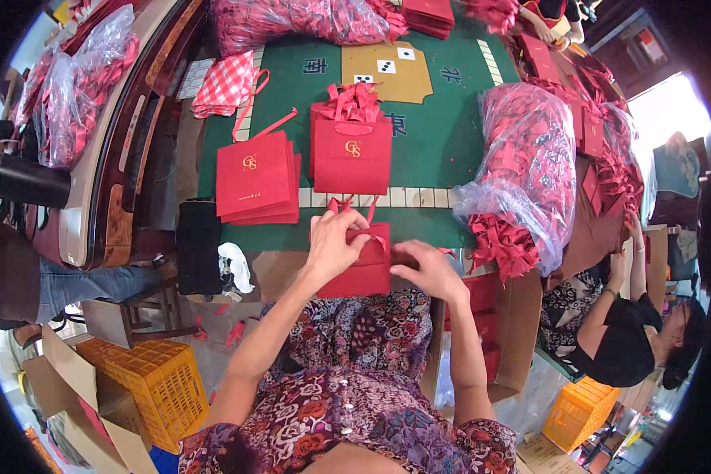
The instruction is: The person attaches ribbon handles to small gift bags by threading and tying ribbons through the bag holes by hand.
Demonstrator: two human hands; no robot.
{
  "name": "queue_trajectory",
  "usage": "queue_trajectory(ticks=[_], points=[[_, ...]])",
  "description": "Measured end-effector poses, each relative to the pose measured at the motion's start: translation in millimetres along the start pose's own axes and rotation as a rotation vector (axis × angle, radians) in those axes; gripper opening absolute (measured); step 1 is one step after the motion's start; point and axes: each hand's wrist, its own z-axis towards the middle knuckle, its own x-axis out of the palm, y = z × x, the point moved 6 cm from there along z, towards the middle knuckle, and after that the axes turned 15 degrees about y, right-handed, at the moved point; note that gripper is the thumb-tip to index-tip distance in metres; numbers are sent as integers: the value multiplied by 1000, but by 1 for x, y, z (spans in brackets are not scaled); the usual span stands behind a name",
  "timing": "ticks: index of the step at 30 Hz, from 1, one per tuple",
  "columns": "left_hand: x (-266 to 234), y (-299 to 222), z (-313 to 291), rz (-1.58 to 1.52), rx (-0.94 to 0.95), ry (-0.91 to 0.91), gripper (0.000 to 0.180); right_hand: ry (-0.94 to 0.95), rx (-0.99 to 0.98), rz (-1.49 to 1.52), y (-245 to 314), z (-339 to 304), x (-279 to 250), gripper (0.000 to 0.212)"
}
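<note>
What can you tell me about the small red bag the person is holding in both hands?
The small red bag looks like a glossy paper gift bag, lying flat at the near edge of the green table. A red ribbon handle loops out at its top. The left hand grips its upper left part, fingers by the ribbon; the right hand presses on its right side. Its lower part overhangs the person's lap. Any print on its face is hidden from view.

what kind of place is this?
Probably a small hand-assembly workshop for gift bags: stacks of finished red paper bags on the green table, clear sacks of red parts, and yellow crates on the floor.
</note>
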Motion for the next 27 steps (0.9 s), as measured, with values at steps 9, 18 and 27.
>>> queue_trajectory(ticks=[9,18,27], points=[[11,-12,-1,125,152,-260,27,-224,254,346,12,-15,2,26],[99,-34,-80,-1000,12,132,33,-263,235,842,28,11,35,27],[111,-13,-105,-1333,-236,346,17,-311,321,421,15,-3,28,27]])
